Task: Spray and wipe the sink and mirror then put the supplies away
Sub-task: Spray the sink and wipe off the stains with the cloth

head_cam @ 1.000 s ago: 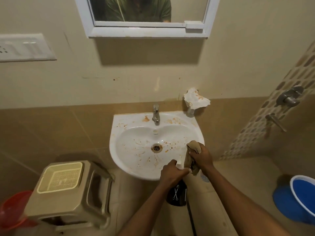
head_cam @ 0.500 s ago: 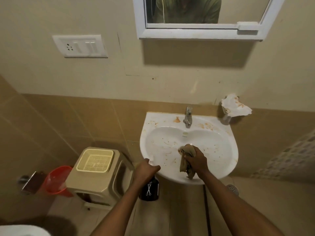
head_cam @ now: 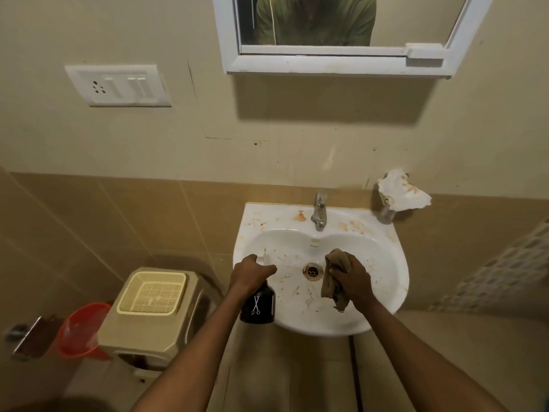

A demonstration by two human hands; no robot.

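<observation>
Upright spray bottle [head_cam: 257, 303] in left hand [head_cam: 249, 273] (nozzle toward sink [head_cam: 383, 251])

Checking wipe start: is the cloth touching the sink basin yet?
Cannot tell. The head view shows the cloth bunched in the right hand over the sink basin beside the drain; from above, contact or gap isn't visible.

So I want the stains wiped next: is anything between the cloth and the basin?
Nothing visible. The right hand holds the cloth just right of the drain, over the stained sink; the left hand and bottle are off to the left.
</observation>
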